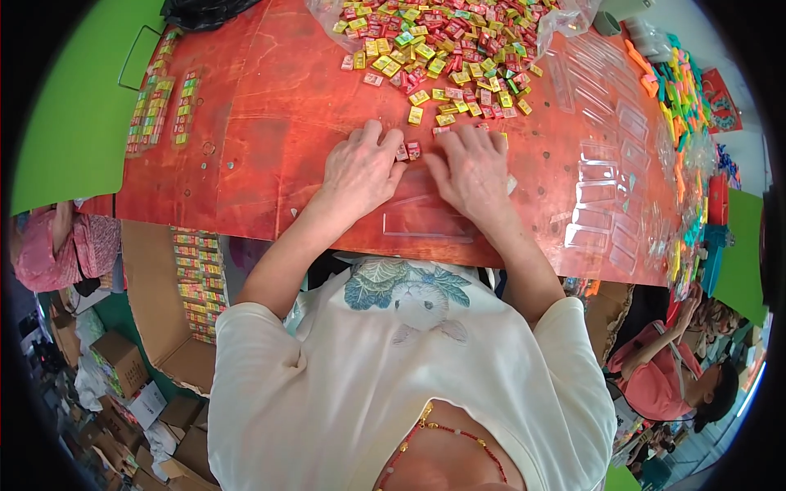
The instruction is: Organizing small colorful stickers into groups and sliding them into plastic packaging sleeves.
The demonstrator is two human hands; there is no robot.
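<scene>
Small red and yellow boxes (458,74) lie in a loose heap on the red tabletop. My left hand (363,169) is bent over the table, its thumb and index finger closed around the side of a small red box (401,153). Right beside that box, between my hands, stands another small red box (414,150). My right hand (476,173) rests at the near edge of the heap, thumb apart from the fingers; its fingertips are partly hidden. Close to the table's front edge lies a clear plastic tray (427,226), below both hands.
Several clear trays (594,192) lie on the right. Filled trays of coloured boxes (150,114) lie at the far left. A cardboard carton (155,286) with filled packs stands below the table's left front edge. Colourful plastic pieces (678,106) line the right rim. Other people sit at both sides.
</scene>
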